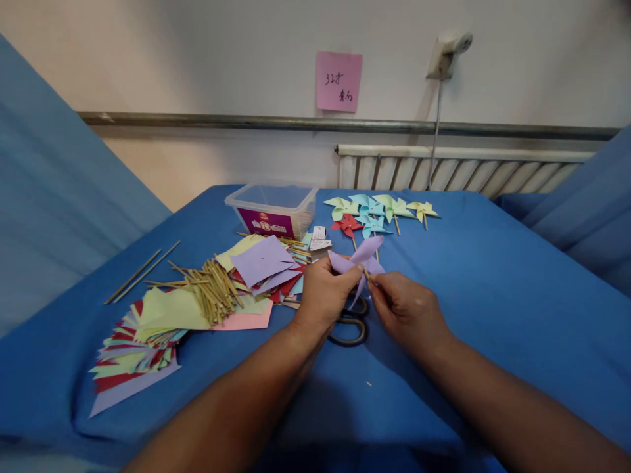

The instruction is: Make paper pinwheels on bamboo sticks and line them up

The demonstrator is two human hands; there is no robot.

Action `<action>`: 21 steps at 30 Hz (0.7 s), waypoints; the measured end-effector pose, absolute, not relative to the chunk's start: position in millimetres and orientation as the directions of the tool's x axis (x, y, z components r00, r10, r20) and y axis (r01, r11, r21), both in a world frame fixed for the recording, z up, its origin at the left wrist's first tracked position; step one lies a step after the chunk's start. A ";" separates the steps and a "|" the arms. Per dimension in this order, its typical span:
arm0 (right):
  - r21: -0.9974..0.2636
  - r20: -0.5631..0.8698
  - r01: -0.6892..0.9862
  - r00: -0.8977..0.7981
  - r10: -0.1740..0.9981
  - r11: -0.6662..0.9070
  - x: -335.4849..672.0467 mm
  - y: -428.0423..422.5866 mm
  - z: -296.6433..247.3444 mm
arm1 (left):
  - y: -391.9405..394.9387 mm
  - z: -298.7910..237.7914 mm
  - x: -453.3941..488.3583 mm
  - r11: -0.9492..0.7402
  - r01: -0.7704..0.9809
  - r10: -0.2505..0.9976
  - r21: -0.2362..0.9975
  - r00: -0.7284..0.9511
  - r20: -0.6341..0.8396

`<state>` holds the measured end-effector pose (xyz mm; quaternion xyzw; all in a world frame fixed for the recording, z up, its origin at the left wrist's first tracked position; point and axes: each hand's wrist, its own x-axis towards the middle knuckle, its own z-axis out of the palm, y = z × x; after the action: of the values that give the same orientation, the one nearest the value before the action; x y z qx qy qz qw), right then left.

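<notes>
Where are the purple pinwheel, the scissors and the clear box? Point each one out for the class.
Purple pinwheel [369,249]: head view, on its upper blade.
Scissors [365,332]: head view, on the lower handle loop.
Clear box [269,224]: head view, on its labelled front wall.

Table [493,315]: left side loaded, pinwheels [369,205] at back.
Tub [269,223] left of pinwheels. Sheet pile [263,259] in front of tub; fanned stack [131,361] nearer, further left; stick bundle [214,286] between, partly on paper; two loose sticks [133,276] left of bundle. Held pinwheel [369,248] between left hand [323,289] and right hand [409,305], above scissors [365,332]. Radiator [466,154] behind table.
</notes>
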<state>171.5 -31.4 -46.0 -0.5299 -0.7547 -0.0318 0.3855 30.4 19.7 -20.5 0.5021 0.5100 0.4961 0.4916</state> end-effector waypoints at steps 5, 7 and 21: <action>-0.474 0.607 0.775 -0.056 0.793 0.418 168.1 -33.9 -49.8 | 18.5 -19.5 29.6 0.006 0.035 1.000 0.999 0.011 -0.006; -0.493 0.603 0.758 -0.056 0.795 0.427 168.1 -34.0 -49.5 | 18.2 -19.1 29.6 0.017 0.020 1.000 1.000 0.021 -0.017; -0.479 0.594 0.770 -0.069 0.802 0.421 169.5 -31.8 -47.9 | 21.3 -20.2 27.7 0.029 0.031 0.999 0.999 0.018 -0.030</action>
<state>169.5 -31.8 -47.9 -0.5378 -0.7307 0.0189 0.4202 27.7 21.3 -20.2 0.5045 0.5104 0.4803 0.5042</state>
